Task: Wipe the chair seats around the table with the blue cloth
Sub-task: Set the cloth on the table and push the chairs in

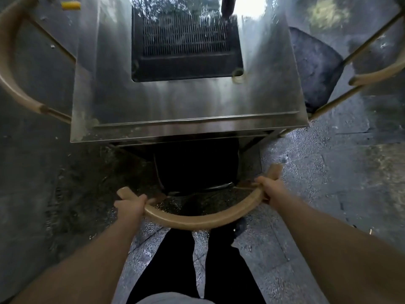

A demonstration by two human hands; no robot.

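A silvery steel worktop, streaked with pale reflections, is seen with a black slatted grill set into it. The curved chair back is shown in tan wood, as are the rails at left and right. A dark chair seat is visible at right, above wet grey paving. Black trousers are worn.

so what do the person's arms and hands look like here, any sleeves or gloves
Both forearms are bare to the bottom edge of the picture: no sleeves show. The left hand and right hand wear no gloves, and no watch, ring or band is visible, though the picture is slightly blurred. Below are dark trousers and a light hem.
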